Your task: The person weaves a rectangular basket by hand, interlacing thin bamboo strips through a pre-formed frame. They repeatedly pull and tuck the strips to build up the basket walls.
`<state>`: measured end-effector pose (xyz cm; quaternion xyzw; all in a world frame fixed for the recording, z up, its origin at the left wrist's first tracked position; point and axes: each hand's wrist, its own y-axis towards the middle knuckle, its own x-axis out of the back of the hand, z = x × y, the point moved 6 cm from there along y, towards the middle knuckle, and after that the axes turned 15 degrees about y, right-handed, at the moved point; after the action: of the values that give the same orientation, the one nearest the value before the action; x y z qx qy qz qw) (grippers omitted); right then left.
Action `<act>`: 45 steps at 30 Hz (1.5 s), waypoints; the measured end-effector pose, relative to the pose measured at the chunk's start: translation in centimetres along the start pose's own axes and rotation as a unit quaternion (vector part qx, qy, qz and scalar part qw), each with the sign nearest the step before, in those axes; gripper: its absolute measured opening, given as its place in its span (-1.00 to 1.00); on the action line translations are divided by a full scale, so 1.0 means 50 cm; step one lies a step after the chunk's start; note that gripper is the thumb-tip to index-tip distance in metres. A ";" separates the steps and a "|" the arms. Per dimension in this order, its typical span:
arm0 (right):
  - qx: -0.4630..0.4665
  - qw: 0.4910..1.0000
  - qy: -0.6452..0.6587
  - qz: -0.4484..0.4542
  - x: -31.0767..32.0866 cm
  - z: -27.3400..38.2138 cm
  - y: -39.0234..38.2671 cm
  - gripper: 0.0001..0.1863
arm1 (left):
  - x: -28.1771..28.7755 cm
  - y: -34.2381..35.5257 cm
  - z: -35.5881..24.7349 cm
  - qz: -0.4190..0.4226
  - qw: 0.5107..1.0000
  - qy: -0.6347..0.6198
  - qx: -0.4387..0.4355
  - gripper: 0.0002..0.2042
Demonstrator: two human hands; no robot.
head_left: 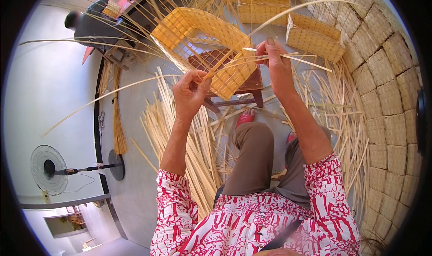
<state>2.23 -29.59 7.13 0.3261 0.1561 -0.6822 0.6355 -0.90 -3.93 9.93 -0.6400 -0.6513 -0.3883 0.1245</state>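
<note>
A half-woven bamboo basket (234, 78) rests on a low reddish-brown wooden stool (249, 86) in front of me, with long loose strips sticking out from its rim. My left hand (191, 92) is at the basket's near left corner, thumb and fingers pinched on a bamboo strip there. To the right of the basket, my right hand (277, 67) is raised and closed on thin bamboo strips (310, 62) that run across the basket's near end. One long curved strip (297, 9) arches up and away to the right above this hand.
Loose bamboo strips (180, 134) cover the floor on both sides of my legs. Finished baskets (315, 38) stand beyond the stool, and stacked ones (391, 94) line the right. At left are a standing fan (49, 168) and a straw broom (118, 125). Another person (96, 24) sits at far left.
</note>
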 end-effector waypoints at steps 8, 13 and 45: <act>0.117 0.985 -0.069 0.109 -0.035 0.049 -0.018 -0.49 | 0.018 0.012 0.010 0.103 0.992 0.065 0.018 -0.69; -0.022 0.996 -0.067 0.058 0.054 -0.013 0.006 -0.40 | 0.038 0.034 -0.001 0.189 0.972 0.136 0.014 -0.54; -0.184 0.975 0.127 -0.017 0.050 -0.147 0.058 -0.79 | 0.059 -0.118 0.065 -0.223 0.968 0.087 0.082 -0.22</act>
<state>6.91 -27.32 0.69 0.2850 0.3637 -0.6057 0.6478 -5.73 1.11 7.68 -0.4301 -0.7937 -0.4055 0.1435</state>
